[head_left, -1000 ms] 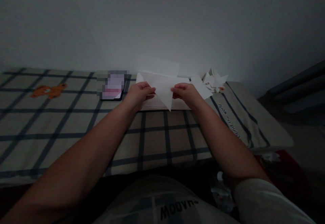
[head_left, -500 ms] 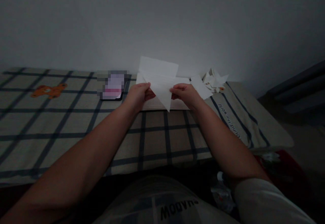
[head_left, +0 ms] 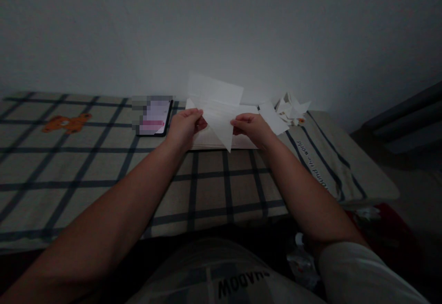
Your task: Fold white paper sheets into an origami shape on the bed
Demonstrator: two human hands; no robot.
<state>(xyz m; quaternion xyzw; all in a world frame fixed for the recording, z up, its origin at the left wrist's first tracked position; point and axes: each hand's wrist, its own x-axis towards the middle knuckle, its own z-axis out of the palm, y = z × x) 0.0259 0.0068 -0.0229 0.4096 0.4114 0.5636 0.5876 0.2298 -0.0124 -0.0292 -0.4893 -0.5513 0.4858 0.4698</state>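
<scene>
Head view: folded paper [head_left: 219,117] near table's [head_left: 210,189] far edge
Left hand [head_left: 184,127]: I pinch it
Right hand [head_left: 254,127]: likewise
Grip: best light, even

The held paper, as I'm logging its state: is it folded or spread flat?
Folded, it appears: the paper narrows to a triangular point between the left hand and right hand, with a straight-edged part beyond.
</scene>
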